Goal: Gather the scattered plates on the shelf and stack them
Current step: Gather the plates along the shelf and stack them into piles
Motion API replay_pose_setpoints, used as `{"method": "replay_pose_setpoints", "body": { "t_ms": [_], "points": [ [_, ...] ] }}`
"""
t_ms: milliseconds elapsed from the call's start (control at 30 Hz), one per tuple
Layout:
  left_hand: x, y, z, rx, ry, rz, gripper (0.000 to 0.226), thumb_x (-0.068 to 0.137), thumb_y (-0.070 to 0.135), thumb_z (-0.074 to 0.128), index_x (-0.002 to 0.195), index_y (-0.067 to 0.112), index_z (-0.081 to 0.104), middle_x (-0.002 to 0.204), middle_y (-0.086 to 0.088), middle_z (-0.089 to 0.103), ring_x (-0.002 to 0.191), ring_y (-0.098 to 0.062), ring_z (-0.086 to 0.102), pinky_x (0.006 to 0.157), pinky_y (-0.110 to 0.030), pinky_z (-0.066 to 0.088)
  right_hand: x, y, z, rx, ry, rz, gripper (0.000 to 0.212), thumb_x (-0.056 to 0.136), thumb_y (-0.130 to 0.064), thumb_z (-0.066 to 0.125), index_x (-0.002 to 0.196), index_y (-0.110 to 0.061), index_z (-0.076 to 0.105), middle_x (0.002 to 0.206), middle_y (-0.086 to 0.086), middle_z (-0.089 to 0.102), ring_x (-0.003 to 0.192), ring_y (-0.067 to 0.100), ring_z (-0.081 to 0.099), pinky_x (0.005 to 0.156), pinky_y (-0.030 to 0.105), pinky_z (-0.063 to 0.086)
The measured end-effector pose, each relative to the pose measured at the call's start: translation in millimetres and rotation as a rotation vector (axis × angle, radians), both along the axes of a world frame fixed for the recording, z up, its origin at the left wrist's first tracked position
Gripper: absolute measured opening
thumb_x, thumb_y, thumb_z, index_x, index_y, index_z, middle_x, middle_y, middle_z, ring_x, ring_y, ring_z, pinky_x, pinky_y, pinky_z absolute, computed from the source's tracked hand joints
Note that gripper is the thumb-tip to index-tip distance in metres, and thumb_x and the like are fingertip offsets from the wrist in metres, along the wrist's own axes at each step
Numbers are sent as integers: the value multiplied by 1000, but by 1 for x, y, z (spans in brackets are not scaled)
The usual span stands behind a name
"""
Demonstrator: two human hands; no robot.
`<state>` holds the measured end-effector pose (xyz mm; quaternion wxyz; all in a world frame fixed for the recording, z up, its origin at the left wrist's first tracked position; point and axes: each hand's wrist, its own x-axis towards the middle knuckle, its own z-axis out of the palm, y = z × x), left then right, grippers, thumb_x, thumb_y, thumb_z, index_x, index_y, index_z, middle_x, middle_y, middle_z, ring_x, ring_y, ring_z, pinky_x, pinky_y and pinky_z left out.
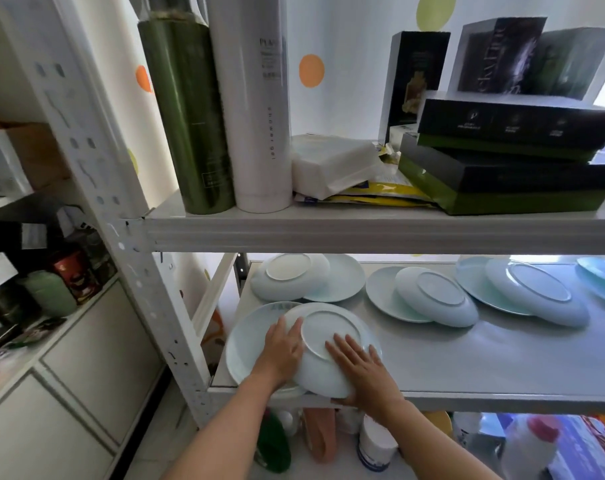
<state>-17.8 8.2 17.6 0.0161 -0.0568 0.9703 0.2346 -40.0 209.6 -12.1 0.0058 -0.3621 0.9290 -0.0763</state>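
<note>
Pale-green upturned plate (332,344) at 7 o'clock on the shelf (467,362), tilted, overlapping an upright plate (249,344). Left hand (282,348) grip flat on its left rim; right hand (360,368) grip spread on its underside, thumb below. Other overlapping pairs at 11 (294,278), 12 (429,299), 1 o'clock (529,289).

I see white metal shelving unit (363,233) with perforated upright post (131,244); white wall (346,98) behind, dotted with orange (311,71) and green circles (435,10) — strongly backlit; upper shelf holds tall green cylinder (186,116), white cylinder (256,105), stacked dark boxes (509,154); to left I make out pale panelled cabinet (69,375) — cluttered top; pale floor (176,438) below.
</note>
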Motion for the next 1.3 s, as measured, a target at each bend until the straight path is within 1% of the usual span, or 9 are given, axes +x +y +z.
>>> {"method": "replay_pose_setpoints", "body": {
  "t_ms": [67,133,400,633,733,867,1100,1200,1300],
  "points": [
    [-2,-1,13,138,49,25,48,100,17,35,148,22,35,158,-12,20,144,-28,22,119,-32,17,-3,2,11,24,51,25,108,60,-60,73,147,-23,23,151,2,39,137,27,41,98,54,45],
    [-5,-3,21,187,91,10,47,99,12,38,145,20,42,157,-11,25,144,-26,26,118,-29,18,-9,6,17,21,149,54,102,47,-56,78,134,-19,42,132,1,61,114,22,65,79,39,58],
    [-10,3,50,364,186,-51,35,101,17,41,128,10,61,132,-9,59,126,-24,51,103,-22,35,-19,12,53,-183,487,1,39,72,-17,40,110,-15,48,94,2,75,75,19,74,54,26,58],
    [-20,3,58,423,213,-85,47,102,36,32,123,6,61,121,-11,64,114,-26,58,102,-35,42,-27,28,75,-230,592,-22,59,53,-4,86,101,-15,52,73,2,72,53,19,68,36,25,49],
    [-24,7,60,467,250,-67,45,105,30,27,132,11,56,133,-8,59,125,-22,53,104,-24,34,-32,35,82,-296,627,-85,38,67,-8,72,100,-18,54,69,1,71,49,20,67,35,25,48],
    [-31,14,66,608,273,-48,43,105,29,29,139,14,49,142,-3,52,132,-18,46,107,-21,28,-37,49,92,-425,511,-257,12,83,-26,56,91,-18,59,62,5,69,47,29,65,40,28,47],
    [-38,45,71,751,29,-174,51,102,39,38,149,21,33,146,9,40,138,-9,35,115,-24,23,-37,71,102,-844,38,-787,34,95,-27,50,75,1,54,76,29,61,74,40,54,68,38,36],
    [-33,58,57,574,-128,-270,57,99,38,44,150,16,32,154,2,33,144,-14,29,121,-33,19,-33,89,91,-1076,-213,-1093,31,93,-18,52,106,8,62,101,26,64,85,30,53,74,36,41],
    [-28,67,39,231,-185,-364,55,101,35,43,150,15,31,160,1,20,148,-15,21,120,-30,13,-17,109,73,-1182,-390,-1287,32,90,-13,56,112,9,59,99,19,58,87,30,52,73,34,41]
  ]
}}
